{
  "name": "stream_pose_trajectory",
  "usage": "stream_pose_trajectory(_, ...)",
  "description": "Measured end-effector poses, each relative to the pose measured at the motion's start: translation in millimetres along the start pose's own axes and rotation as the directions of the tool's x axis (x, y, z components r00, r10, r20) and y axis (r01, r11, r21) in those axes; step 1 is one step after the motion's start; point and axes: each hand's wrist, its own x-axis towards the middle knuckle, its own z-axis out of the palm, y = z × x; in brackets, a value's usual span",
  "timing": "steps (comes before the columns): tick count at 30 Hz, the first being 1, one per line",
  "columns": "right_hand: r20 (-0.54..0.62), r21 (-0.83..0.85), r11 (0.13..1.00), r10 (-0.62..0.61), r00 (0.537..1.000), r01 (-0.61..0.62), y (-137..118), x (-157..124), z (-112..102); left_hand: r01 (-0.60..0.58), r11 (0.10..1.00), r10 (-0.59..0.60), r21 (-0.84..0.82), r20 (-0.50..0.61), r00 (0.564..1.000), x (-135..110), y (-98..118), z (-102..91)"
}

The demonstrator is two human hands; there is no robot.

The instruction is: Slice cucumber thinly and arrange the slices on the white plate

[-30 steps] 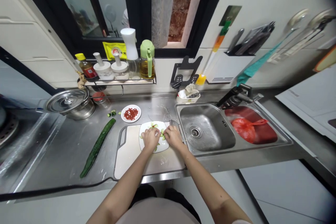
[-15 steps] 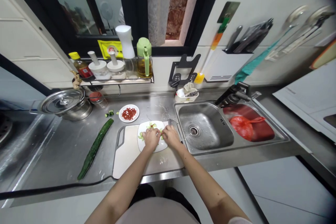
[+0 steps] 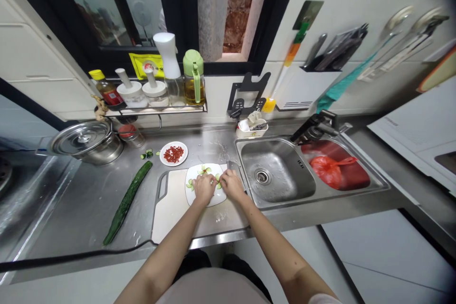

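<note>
A white plate with several cucumber slices lies on a pale cutting board beside the sink. My left hand rests over the plate, its fingers curled down onto the slices. My right hand is at the plate's right edge, fingertips pinched together against the left hand's fingertips. What the fingers hold is too small to make out. A knife blade lies just behind my right hand.
A whole cucumber lies left of the board. A small plate of red bits and cucumber ends sit behind. A lidded pot stands far left. The sink and a red bag are right. A black cable runs along the counter's front.
My two hands drew closer together over the plate, fingertips now meeting. The view shifted slightly; nothing else on the counter moved.
</note>
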Motion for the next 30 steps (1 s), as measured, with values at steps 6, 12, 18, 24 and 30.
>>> stream_pose_trajectory(6,-0.003,-0.005,1.0,-0.006,1.0,0.006,-0.6,1.6,4.4,0.0,1.0,-0.001,0.025,0.01,1.0,0.6,-0.4,2.7)
stream_pose_trajectory(12,0.003,-0.017,0.999,-0.027,1.0,0.027,-1.1,4.5,3.7,-0.001,1.0,0.001,0.027,0.007,1.0,2.3,0.1,2.9)
stream_pose_trajectory(18,0.013,-0.023,1.0,-0.021,1.0,0.022,-2.4,6.7,3.7,0.001,1.0,-0.001,0.016,0.014,1.0,1.5,1.4,1.4)
stream_pose_trajectory(24,0.005,0.013,1.0,0.001,1.0,-0.001,-1.1,7.4,1.5,0.009,1.0,-0.01,0.008,0.019,1.0,1.8,1.2,-1.0)
stream_pose_trajectory(30,-0.038,0.058,0.997,0.049,0.998,-0.046,4.8,3.7,-3.7,0.023,1.0,-0.023,0.0,0.027,0.999,3.6,0.0,-2.6)
